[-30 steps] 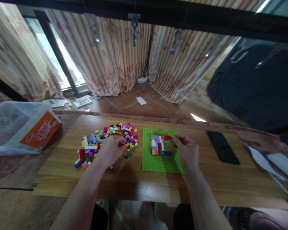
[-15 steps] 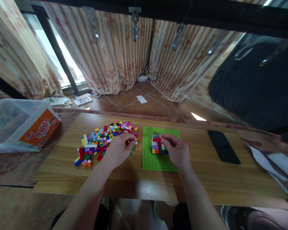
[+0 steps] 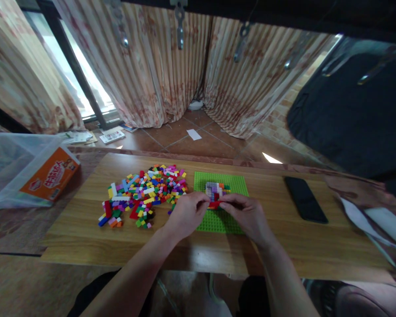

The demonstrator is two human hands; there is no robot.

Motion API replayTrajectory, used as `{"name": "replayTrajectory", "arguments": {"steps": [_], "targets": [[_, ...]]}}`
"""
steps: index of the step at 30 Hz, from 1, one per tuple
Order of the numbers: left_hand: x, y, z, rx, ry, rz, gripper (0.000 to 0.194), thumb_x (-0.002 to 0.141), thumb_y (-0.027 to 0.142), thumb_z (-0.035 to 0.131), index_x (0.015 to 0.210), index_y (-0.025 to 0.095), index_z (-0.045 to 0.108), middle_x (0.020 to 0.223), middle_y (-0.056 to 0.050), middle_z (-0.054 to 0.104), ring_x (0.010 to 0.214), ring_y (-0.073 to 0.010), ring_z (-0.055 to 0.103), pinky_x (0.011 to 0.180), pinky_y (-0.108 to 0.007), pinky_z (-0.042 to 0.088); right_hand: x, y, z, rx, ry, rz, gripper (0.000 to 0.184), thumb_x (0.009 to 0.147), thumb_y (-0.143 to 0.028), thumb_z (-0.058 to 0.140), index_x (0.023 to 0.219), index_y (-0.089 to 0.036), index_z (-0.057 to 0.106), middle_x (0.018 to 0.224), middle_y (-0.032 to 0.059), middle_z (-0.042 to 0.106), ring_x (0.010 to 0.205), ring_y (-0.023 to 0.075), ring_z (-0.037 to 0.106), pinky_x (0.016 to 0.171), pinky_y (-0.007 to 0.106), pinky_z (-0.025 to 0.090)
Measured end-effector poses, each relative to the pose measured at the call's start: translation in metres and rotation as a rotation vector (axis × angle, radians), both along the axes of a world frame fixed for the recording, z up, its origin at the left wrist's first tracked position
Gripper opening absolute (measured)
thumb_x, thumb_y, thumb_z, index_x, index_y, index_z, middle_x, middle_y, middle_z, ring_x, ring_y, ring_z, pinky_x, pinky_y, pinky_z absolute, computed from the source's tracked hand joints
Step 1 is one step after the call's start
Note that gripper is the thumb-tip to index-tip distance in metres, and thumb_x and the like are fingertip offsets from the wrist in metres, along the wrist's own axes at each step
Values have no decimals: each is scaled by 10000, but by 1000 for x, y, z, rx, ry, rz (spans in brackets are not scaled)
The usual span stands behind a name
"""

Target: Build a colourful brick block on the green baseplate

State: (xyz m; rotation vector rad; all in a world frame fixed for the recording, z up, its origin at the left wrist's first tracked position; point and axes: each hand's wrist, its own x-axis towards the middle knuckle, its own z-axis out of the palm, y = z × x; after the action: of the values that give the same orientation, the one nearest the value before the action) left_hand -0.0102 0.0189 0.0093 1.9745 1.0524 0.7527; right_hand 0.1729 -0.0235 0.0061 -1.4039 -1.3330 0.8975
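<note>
A green baseplate (image 3: 236, 185) lies on the wooden table (image 3: 303, 251), bearing a small block of mixed-colour bricks (image 3: 216, 189). My left hand (image 3: 185, 213) and my right hand (image 3: 246, 214) meet over the plate's near half. Both pinch a red brick (image 3: 214, 204) between their fingertips, just in front of the built block. A loose pile of small coloured bricks (image 3: 141, 196) spreads to the left of the plate.
A black phone (image 3: 305, 199) lies flat on the table to the right. A clear plastic bin with an orange box (image 3: 49, 174) stands off the table's left end. White papers (image 3: 376, 220) overhang the far right. Curtains and a tiled floor lie beyond.
My left hand has left the loose pile and moved right to the baseplate. My right hand has drawn back from the built block with the red brick, and both hands now pinch it.
</note>
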Motion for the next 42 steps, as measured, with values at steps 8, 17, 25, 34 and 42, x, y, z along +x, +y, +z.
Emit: {"name": "replayTrajectory", "arguments": {"steps": [8,17,25,34,42], "targets": [[12,-2,-8,100,133,2,128,846,172,563,855,177,690,890,-61,670,774,-161,620,694,-268,464,20,-12,-1,0,-237,-27,94,787,-277,688,847,-270,759,845,6,754,775,196,686,730,337,518],[22,1,-5,138,178,21,117,857,181,574,857,176,691,888,-44,668,760,-152,618,702,-274,463,32,-8,-4,84,-388,-36,88,819,-226,629,813,-232,717,814,14,714,752,165,649,678,288,478],[26,-1,-6,164,200,29,104,856,190,597,864,197,701,893,-27,675,779,-153,633,720,-280,475,30,-9,-3,93,-348,-37,96,814,-220,630,870,-212,707,851,27,714,795,162,657,738,292,505],[26,2,-7,153,176,21,154,858,146,554,868,183,703,899,-44,682,797,-161,642,748,-286,486,30,-6,-11,55,-276,-21,108,803,-236,636,874,-217,715,859,22,714,806,161,659,744,291,513],[22,3,-5,113,97,34,234,813,49,510,879,157,706,887,-59,681,793,-152,635,752,-269,485,28,-5,-12,34,-243,-23,112,787,-238,651,872,-224,723,865,14,720,811,160,661,764,298,513]]}}
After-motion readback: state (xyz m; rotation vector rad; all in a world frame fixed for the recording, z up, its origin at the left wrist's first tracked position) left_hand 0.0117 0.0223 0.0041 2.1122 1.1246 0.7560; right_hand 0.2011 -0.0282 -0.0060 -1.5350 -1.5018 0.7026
